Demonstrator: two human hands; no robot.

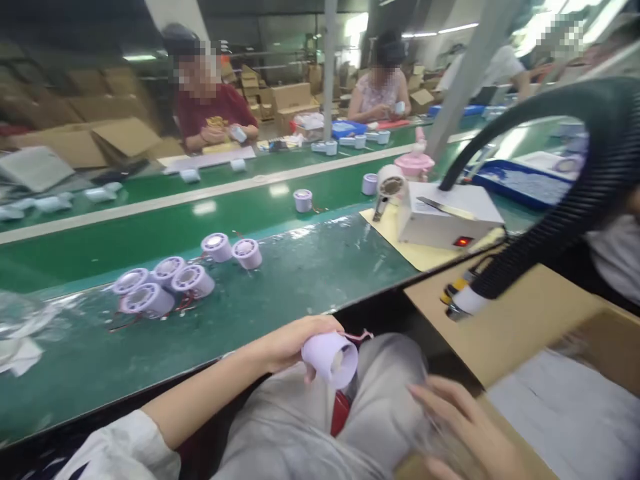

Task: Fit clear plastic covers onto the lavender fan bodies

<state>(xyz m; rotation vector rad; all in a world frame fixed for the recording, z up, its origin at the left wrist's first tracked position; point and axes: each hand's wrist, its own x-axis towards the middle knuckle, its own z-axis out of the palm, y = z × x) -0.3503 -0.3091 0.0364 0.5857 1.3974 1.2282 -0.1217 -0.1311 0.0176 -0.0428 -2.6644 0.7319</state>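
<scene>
My left hand (295, 343) is closed round a lilac cylindrical fan housing (327, 360) above my lap. Its open end faces right, a paler part shows inside, and thin reddish wires stick out behind it. Blurred by motion, my right hand (465, 420) hovers near my right knee with its fingers stretched out. Something clear, like plastic film, shows beneath it; contact is unclear. On the bench, several similar lilac fan housings (150, 300) with wires stand at the left, and one more housing (303, 200) stands on the green belt.
An open cardboard box (540, 313) with white sheeting is at my right. Behind it a grey unit (450, 213) has a red-lit switch, with a black flexible hose (545, 233) arching over. A roll of tape (391, 183) stands beside it. Co-workers sit across the belt (150, 223).
</scene>
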